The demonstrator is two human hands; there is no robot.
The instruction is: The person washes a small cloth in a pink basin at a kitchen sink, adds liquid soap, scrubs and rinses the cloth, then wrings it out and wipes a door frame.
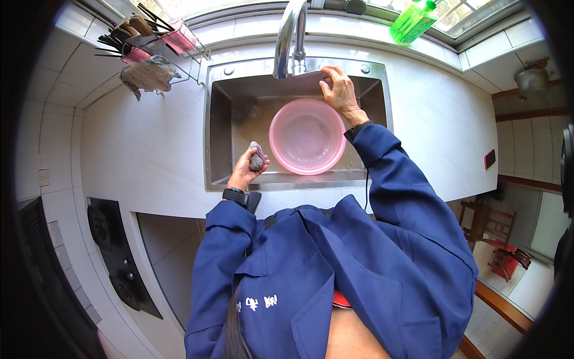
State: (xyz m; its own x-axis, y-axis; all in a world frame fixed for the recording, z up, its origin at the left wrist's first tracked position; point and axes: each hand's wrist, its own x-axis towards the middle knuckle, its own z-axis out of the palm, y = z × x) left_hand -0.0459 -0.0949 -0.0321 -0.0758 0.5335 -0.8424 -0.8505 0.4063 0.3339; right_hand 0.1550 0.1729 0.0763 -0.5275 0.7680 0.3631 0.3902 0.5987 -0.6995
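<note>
In my left hand (245, 168) is a crumpled grey cloth or scouring pad (256, 157), held over the left part of the stainless steel sink (219, 130). A round pink plastic basin (309, 169) stands on the sink's floor, right of that hand. Its inside looks wet; how much water it holds is hard to make out. My right hand (341, 92) reaches past the basin to the lever (311, 74) of the chrome faucet (287, 38). Its thumb and fingers are apart around the lever's end; whether they touch it is unclear. No stream from the spout is visible.
A dark scrubber (245, 109) lies in the sink's back left. On the left counter stands a wire rack (193, 67) with chopsticks, pink holders and a draped rag (150, 74). Green soap bottles (413, 22) sit on the sill. A phone (489, 159) lies at the counter's right edge.
</note>
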